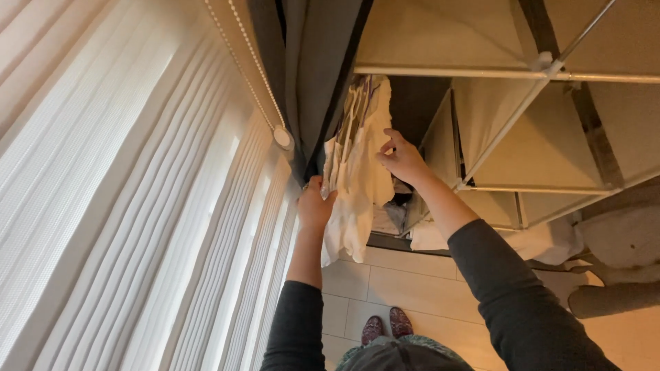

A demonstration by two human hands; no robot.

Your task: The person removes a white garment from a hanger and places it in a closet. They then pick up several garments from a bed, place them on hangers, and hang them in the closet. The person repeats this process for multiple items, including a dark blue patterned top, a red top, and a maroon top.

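Observation:
My left hand [315,204] grips the lower edge of a white garment [361,180] that hangs on hangers inside a fabric wardrobe [440,41]. My right hand [402,158] rests against the garment's right side, fingers curled on the cloth, reaching into the dark opening. The tops of several hangers [350,113] show above the cloth. Both arms wear dark long sleeves.
Vertical white blinds [124,206] with a bead cord [254,69] fill the left. A grey curtain panel [309,75] hangs beside the wardrobe. Beige fabric shelves on white tubes [522,130] stand to the right. White cloth [550,240] lies below them. My shoes [387,326] stand on the tiled floor.

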